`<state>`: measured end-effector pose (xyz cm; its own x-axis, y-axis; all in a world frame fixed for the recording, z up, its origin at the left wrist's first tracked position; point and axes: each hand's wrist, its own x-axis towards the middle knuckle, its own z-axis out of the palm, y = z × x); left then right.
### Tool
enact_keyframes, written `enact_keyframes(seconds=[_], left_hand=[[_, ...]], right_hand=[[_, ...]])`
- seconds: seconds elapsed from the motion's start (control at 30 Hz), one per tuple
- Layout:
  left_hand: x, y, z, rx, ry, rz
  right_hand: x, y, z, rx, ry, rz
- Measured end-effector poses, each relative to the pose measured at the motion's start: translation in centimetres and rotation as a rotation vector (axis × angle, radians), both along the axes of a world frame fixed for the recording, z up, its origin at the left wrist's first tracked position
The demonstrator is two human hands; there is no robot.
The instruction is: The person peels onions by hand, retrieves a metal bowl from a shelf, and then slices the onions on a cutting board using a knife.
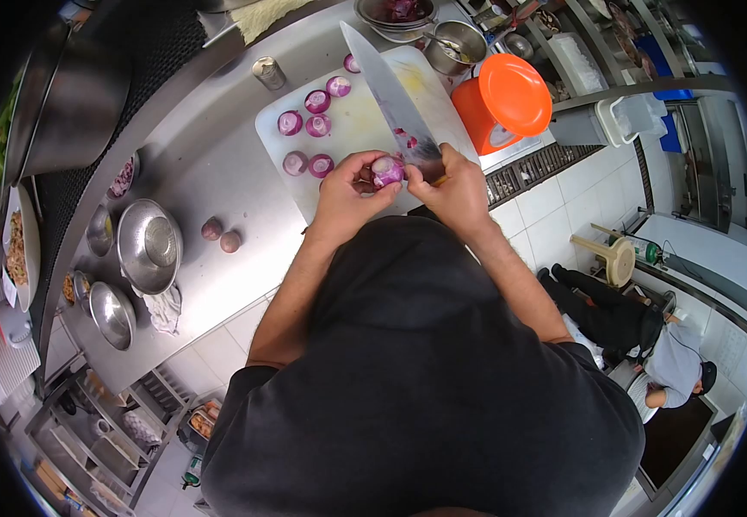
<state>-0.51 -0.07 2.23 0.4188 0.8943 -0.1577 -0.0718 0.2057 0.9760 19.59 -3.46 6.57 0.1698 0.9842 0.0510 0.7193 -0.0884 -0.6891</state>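
My left hand (347,191) holds a peeled red onion (387,171) just above the near edge of a white cutting board (365,121). My right hand (457,185) grips the handle of a large chef's knife (390,90); its blade points away over the board and its heel touches the onion. Several peeled onion halves (304,125) lie cut side up on the left part of the board.
Two unpeeled onions (220,234) sit on the steel counter (210,164). Steel bowls (148,246) and a rag stand to the left, an orange-lidded container (502,99) to the right. A small can (268,72) and more bowls (455,43) are at the back. A person crouches on the floor (632,336).
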Motion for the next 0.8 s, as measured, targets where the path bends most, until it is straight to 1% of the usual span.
enact_keyframes(seconds=[0.07,0.17,0.27,0.37,0.47,0.57,0.7,0.77,0.8], left_hand=[[-0.2,0.0,0.7,-0.007,0.004,-0.04],[-0.2,0.0,1.0,-0.024,-0.038,-0.048],[-0.1,-0.1,0.5,-0.039,-0.138,-0.035],[-0.5,-0.1,1.2,-0.09,-0.198,-0.08],[-1.1,-0.2,0.2,-0.165,-0.232,-0.106],[-1.2,-0.2,1.5,-0.195,-0.268,-0.161],[-0.9,0.0,-0.1,-0.274,-0.362,-0.135],[-0.5,0.0,-0.4,-0.324,-0.43,-0.109],[-0.4,0.0,-0.3,-0.33,-0.368,-0.093]], right_hand=[[0.0,-0.1,0.2,-0.029,0.076,-0.025],[0.1,-0.3,0.4,-0.011,0.013,-0.014],[0.0,-0.4,0.7,0.02,-0.006,-0.021],[0.1,-0.5,0.8,0.036,-0.002,-0.023],[0.9,-0.3,0.5,-0.007,0.05,-0.086],[2.3,0.0,0.4,-0.056,0.053,-0.065],[2.0,-0.4,0.7,-0.073,0.162,-0.041],[1.7,-0.5,0.9,-0.085,0.166,-0.028],[1.4,-0.5,0.9,-0.093,0.171,-0.02]])
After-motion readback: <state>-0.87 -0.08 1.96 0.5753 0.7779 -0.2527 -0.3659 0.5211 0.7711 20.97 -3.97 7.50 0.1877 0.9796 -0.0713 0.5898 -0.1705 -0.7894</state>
